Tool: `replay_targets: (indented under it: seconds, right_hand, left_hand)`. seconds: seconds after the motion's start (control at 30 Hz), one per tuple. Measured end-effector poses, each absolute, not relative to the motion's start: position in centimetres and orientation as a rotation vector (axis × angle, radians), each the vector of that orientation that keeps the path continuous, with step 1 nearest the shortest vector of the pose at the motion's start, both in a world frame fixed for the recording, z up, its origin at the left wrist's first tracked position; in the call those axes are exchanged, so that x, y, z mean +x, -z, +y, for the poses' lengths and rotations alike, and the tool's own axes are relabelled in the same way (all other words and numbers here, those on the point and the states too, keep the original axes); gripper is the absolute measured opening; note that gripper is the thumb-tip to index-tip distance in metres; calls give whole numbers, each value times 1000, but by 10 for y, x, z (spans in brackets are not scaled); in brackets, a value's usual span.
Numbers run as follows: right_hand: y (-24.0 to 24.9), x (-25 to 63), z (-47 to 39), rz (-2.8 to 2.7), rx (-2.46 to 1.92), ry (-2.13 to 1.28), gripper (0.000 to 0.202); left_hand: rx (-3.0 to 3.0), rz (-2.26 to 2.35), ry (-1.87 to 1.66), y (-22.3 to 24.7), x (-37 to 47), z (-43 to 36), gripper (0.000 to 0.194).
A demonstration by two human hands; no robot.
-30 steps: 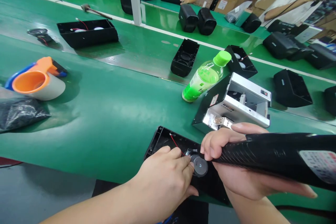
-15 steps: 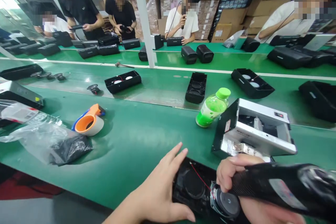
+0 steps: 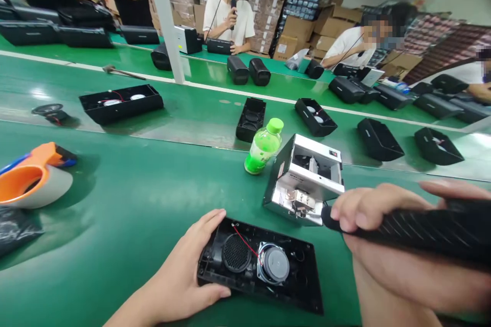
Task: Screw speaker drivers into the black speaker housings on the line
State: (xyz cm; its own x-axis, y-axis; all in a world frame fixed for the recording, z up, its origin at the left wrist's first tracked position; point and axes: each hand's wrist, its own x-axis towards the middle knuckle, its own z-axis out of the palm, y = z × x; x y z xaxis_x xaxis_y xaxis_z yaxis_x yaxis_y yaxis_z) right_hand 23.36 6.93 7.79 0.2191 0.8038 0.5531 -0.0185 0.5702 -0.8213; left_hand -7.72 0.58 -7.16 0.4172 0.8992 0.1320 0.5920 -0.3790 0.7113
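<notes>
My left hand [image 3: 187,271] grips the left end of a black speaker housing [image 3: 303,286], thumb on the near edge and fingers on the far edge. Inside the housing sit one round speaker driver [image 3: 275,264] with a red wire and, beside it, a round mesh opening [image 3: 236,253]. In my right hand [image 3: 387,219] is a black electric screwdriver [image 3: 425,227], closed round its body and pointing left. The screwdriver's nose is at the front of a silver and black screw feeder [image 3: 312,181]; whether they touch I cannot tell.
A green-capped bottle [image 3: 264,145] stands left of the feeder. At left lie an orange-and-white tape dispenser [image 3: 49,184] and a dark plastic bag [image 3: 15,230]. Across the bench are open speaker housings [image 3: 123,103], a loose driver [image 3: 49,111], a white post [image 3: 164,20] and several co-workers.
My right hand has carried the screwdriver from over the driver to the feeder's front. My left hand has closed on the housing's end. The view has swung right.
</notes>
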Motion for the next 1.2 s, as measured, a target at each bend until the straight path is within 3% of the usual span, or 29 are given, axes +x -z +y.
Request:
replay_targets:
  seconds: [0.23, 0.6, 1.03, 1.2]
  right_hand:
    - [-56, 230, 110, -1325, -757, -670, 82]
    - [-57, 247, 89, -1298, -741, -749, 92]
    - [-52, 240, 98, -1307, -679, -611, 82]
    - [-49, 230, 99, -1253, -582, -557, 78]
  left_hand:
    - [2124, 1267, -709, 72, -76, 5, 125]
    - [1963, 1208, -701, 75, -77, 7, 119]
    - [2071, 1198, -654, 68, -75, -6, 134]
    - [2005, 1143, -587, 48, -80, -4, 117]
